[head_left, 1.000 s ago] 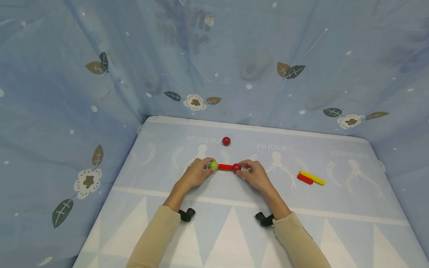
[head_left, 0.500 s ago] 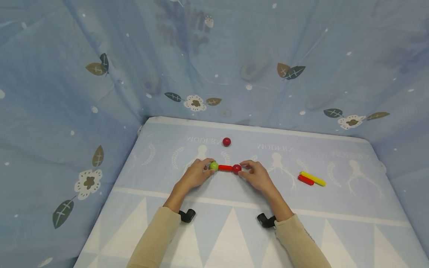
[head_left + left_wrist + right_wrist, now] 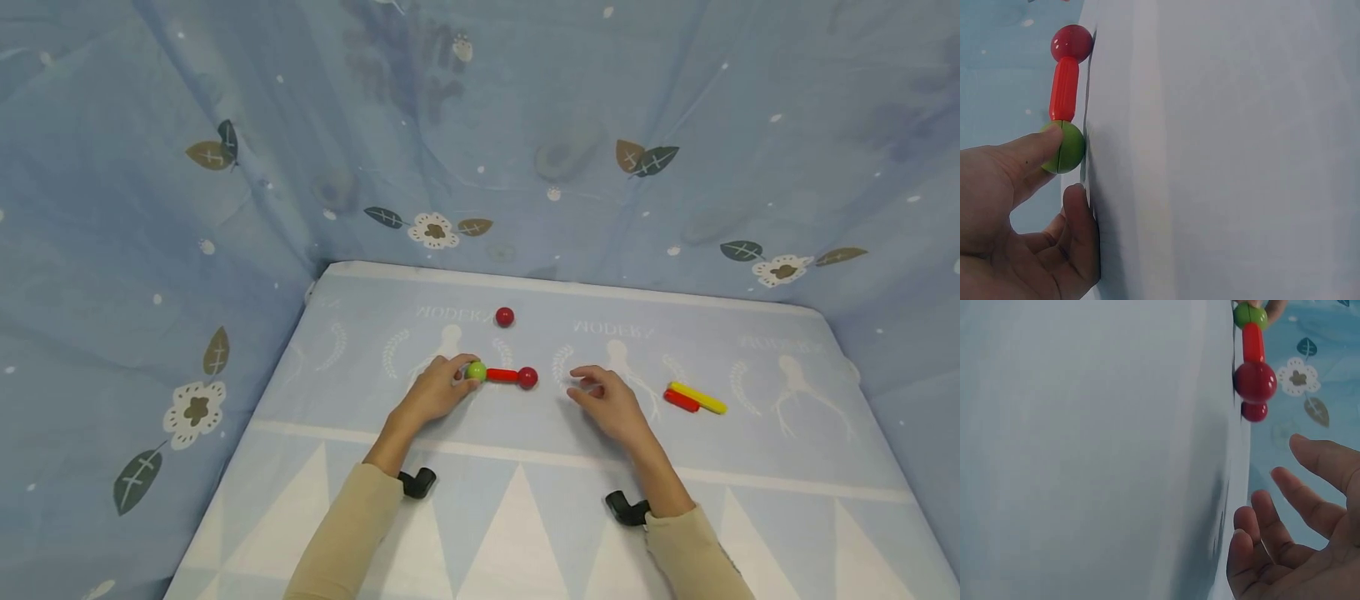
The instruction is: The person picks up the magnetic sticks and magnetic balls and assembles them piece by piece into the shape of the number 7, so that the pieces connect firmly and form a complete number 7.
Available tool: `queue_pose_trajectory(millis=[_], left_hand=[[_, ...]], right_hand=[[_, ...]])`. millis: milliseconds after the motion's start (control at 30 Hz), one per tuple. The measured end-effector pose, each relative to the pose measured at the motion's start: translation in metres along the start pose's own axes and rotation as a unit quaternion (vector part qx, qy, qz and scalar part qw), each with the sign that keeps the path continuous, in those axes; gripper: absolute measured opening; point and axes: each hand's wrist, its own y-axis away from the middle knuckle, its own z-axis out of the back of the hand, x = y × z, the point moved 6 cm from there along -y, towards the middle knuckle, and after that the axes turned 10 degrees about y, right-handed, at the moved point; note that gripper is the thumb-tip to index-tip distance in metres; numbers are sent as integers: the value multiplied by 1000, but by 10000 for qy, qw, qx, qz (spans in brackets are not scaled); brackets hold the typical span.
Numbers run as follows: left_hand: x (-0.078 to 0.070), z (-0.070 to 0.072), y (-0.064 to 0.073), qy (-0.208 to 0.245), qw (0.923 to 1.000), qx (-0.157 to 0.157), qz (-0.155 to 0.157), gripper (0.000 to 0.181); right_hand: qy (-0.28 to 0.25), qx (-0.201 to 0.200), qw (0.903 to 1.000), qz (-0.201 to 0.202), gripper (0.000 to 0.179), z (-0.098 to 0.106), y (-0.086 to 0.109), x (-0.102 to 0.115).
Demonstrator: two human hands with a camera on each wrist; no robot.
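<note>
My left hand pinches a green ball between thumb and fingers. From that ball a short red rod runs to a red ball at its right end; the three are in line and joined, lying on the table. To the right of the red ball, apart from it, my right hand is held with loosely bent fingers and nothing between them. In the right wrist view its fingers are spread, with the joined piece beyond them.
A second red ball lies farther back on the table. At the right, a yellow rod and another red rod lie side by side. A patterned blue cloth hangs behind the table and at its sides.
My right hand has let go of the red ball at the rod's right end and moved away to the right. The left hand keeps its pinch on the green ball.
</note>
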Motion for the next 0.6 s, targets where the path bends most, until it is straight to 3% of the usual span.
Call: queue_pose_trajectory(millis=[300,600], left_hand=[[1,0,-1,2,10000,-17,-12,42],[1,1,-1,18,10000,-22,-26,42]], right_hand=[[110,-372,9992,-62,38,33,23,-29],[304,-837,9951,-429,40,63,47,-66]])
